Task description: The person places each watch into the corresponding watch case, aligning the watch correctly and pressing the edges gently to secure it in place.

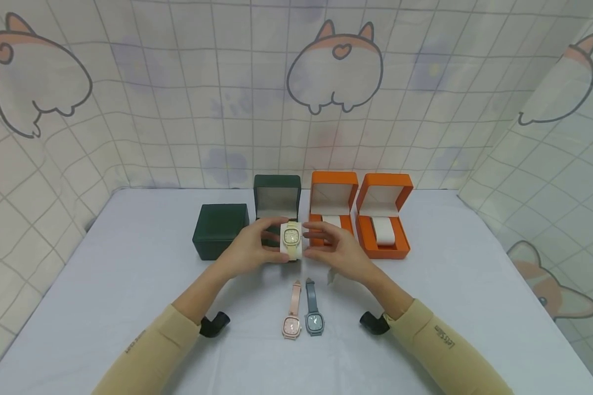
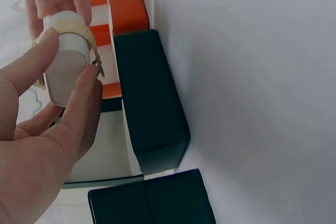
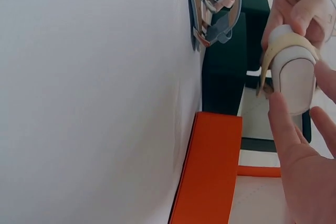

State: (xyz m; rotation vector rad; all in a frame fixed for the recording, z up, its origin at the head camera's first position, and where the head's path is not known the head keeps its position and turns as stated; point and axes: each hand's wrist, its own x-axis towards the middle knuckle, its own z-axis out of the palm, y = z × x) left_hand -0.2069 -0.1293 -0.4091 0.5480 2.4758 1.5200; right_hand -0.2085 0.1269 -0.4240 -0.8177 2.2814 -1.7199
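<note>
A pale lavender-white tabletop (image 1: 128, 285) fills the foreground, smooth and matte; behind and to both sides hangs a cream curtain (image 1: 178, 109) printed with a grid and cartoon corgi rumps, closing the space in like a booth. Above the middle of the tabletop, the left hand (image 1: 249, 249) and the right hand (image 1: 338, 251) hold a white cushion (image 1: 291, 241) between them, fingers curled on its two ends; a cream watch (image 1: 291, 237) is strapped round the cushion, dial facing up. Just behind stands an open green box (image 1: 277, 200); a closed green box (image 1: 221, 230) sits to its left; two open orange boxes (image 1: 382, 216) stand to the right, the far one holding a white cushion. Nearer the person, a pink watch (image 1: 292, 315) and a grey-blue watch (image 1: 313, 312) lie flat side by side.
</note>
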